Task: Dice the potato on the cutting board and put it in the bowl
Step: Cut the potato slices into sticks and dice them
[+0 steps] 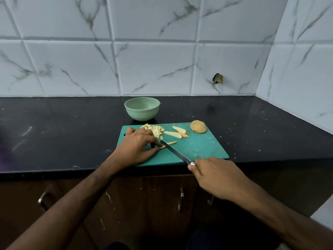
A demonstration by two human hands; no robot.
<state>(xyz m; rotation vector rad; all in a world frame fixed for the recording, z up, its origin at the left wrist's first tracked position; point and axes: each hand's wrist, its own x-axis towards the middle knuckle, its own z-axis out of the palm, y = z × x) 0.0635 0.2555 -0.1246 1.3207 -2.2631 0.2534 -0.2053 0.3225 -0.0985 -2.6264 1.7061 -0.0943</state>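
while the left hand pins a pale potato strip mid-frame on the teal plastic cutting board, its length running rightward, the right hand grips the steel knife crossing it.

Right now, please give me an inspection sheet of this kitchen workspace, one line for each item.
Surface: black countertop with pale specks; a green cutting board lies at its front edge.
Job's things: potato strip under the knife; diced pile, uncut slices and an unpeeled piece on the board; green bowl behind the board, no potato visible inside.
Clutter: nothing seen.
Hands: left hand pins the strip with its fingertips; right hand grips the knife handle.
Cables: nothing seen.
Surroundings: marble-pattern wall tiles with one chipped hole; brown cabinet doors with metal handles below.
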